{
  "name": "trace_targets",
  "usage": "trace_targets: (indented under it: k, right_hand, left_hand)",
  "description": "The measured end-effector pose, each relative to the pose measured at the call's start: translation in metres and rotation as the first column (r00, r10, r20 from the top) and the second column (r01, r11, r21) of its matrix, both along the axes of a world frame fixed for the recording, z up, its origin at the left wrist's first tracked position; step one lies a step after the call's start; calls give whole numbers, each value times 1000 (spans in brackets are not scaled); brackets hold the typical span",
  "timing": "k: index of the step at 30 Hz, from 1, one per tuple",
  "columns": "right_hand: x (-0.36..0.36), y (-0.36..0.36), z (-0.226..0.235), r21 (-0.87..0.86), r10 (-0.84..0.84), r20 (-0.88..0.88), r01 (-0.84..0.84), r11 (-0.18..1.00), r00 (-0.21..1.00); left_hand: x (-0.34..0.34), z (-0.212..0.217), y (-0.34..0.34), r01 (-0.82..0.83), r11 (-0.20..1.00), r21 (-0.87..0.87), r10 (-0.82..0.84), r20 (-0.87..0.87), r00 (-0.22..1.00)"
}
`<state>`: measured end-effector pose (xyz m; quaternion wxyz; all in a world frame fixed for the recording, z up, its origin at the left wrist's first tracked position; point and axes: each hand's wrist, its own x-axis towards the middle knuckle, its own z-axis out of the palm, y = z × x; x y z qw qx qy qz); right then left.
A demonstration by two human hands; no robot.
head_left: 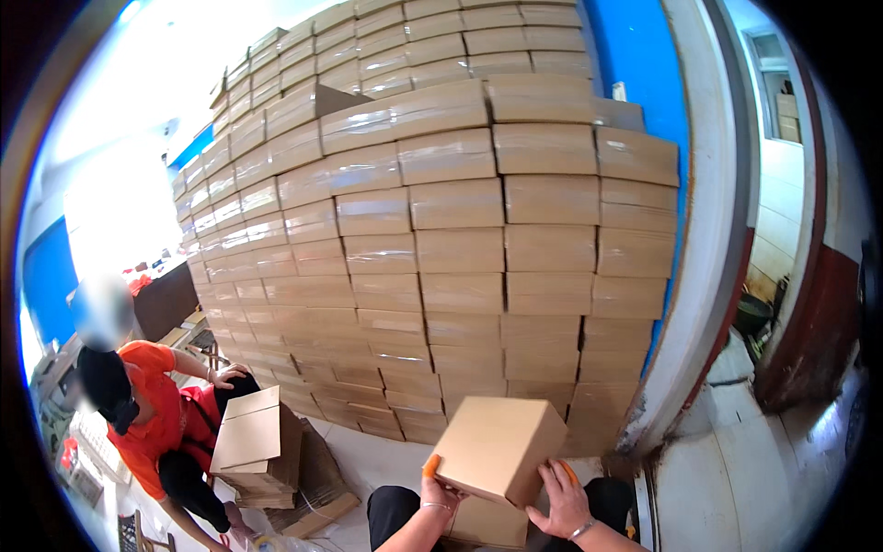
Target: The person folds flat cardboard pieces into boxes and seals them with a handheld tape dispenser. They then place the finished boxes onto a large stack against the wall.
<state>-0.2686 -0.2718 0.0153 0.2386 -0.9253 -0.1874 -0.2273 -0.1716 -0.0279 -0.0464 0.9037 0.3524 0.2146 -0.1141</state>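
Note:
A closed brown cardboard box [497,437] is tilted in front of me above my lap, held from both sides. My left hand [440,486] grips its near left corner, an orange cover showing on a finger. On the right side lies my right hand [561,497], fingers bent against the cardboard, with orange on one finger too. Both wrists wear a bangle. Below the held box, between my knees, part of a second brown carton [489,523] shows; the rest of it is hidden.
A tall wall of taped cartons [455,202] rises ahead. At left a co-worker in an orange shirt [152,377] sits by a stack of folded cardboard [253,437]. A tape roll [267,544] lies at the lower edge. A door frame [708,212] stands at right.

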Motion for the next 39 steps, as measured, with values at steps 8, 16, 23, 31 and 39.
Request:
trace_targets:
  k: [8, 16, 23, 31, 39]
  right_hand:
    - [-8, 7, 12, -51, -85, 177, 96, 994, 980]
    - [18, -11, 4, 246, -185, 134, 148, 958, 973]
    - [32, -64, -18, -244, 1, -58, -15, 970, 998]
    - [78, -80, -34, -255, 81, -476, -226, 940, 876]
    - [127, -99, -55, -270, -20, -679, -225, 936, 734]
  left_hand:
    - [-14, 18, -20, 17, 999, -49, -12, 85, 996]
    - [-10, 18, -43, 115, 993, 8, -116, 61, 991]
    - [45, -17, 29, 235, 964, 125, -237, 1, 971]
    - [92, -81, 18, 429, 901, -65, -432, -34, 901]
    - [105, -90, 10, 452, 862, -229, -503, -272, 821]
